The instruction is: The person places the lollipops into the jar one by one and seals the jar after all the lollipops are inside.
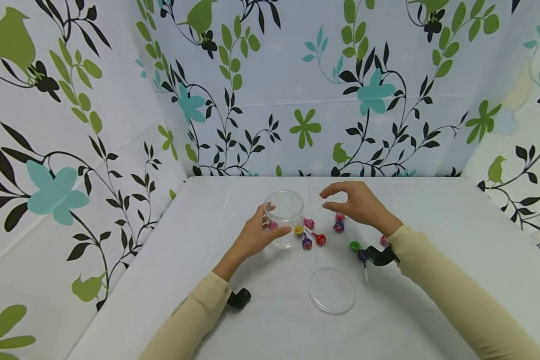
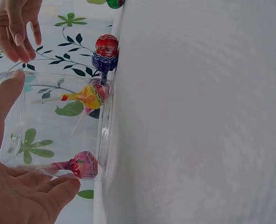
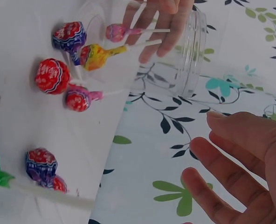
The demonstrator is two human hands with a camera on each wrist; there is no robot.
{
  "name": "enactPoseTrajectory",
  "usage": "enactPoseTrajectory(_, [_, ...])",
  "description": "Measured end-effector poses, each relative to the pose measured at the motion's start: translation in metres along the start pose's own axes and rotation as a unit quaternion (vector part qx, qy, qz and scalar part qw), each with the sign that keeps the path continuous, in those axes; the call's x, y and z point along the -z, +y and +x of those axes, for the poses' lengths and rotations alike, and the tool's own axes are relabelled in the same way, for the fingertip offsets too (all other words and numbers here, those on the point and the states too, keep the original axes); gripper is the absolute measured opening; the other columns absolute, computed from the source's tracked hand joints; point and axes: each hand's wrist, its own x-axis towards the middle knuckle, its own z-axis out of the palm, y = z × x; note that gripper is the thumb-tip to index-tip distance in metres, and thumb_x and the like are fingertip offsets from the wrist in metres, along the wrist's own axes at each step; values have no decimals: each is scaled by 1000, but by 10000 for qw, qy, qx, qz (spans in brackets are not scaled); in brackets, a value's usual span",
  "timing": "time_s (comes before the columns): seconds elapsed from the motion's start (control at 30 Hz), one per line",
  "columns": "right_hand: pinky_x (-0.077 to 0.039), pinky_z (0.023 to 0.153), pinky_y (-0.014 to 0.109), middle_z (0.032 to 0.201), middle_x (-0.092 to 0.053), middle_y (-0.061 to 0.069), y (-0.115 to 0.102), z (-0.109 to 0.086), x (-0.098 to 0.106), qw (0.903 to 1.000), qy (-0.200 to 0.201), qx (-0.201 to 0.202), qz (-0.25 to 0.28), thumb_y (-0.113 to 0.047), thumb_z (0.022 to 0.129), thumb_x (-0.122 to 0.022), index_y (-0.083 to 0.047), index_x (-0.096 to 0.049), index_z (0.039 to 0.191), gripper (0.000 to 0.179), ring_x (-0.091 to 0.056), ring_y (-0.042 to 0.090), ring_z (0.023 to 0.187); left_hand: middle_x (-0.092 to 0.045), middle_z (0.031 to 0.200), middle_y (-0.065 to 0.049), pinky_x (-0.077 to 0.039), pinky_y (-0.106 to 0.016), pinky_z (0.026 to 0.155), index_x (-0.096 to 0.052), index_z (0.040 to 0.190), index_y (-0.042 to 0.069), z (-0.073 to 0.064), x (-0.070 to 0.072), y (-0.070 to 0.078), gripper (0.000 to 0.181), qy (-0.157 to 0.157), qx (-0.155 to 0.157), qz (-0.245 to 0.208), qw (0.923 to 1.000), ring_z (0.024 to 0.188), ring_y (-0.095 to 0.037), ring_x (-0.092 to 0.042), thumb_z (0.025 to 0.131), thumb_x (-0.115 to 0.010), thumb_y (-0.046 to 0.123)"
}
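Note:
My left hand (image 1: pixel 255 236) holds a clear plastic jar (image 1: pixel 287 214) upright on the table, thumb on one side and fingers on the other. Inside the jar are a yellow lollipop (image 2: pixel 92 96) and a pink lollipop (image 2: pixel 85 164), sticks up. To the right of the jar, my right hand (image 1: pixel 359 204) hovers with thumb and fingers apart, nothing between them. Close by the jar lie a red lollipop (image 1: pixel 320 240), a purple one (image 1: pixel 307 243) and another pink one (image 1: pixel 309 223). Below the right hand is a red and purple pair (image 1: pixel 339 222).
A clear round lid (image 1: pixel 332 291) lies flat on the white table (image 1: pixel 270 320) in front. Near the right wrist are a green lollipop (image 1: pixel 355 246), a dark purple one (image 1: pixel 362 255) and a pink one (image 1: pixel 384 241). A patterned curtain (image 1: pixel 261 105) hangs behind the table.

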Motion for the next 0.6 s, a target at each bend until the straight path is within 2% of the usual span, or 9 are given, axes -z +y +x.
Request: enactPoseTrajectory(0.6, [-47, 101, 64, 120, -73, 12, 27, -21, 13, 9989, -81, -445, -93, -15, 96, -77, -8, -76, 121, 25, -60, 38, 123, -44, 161, -5, -46, -55, 108, -26, 163, 8, -1, 0, -1, 106, 15, 5, -10, 10000, 139, -34, -48, 87, -79, 60])
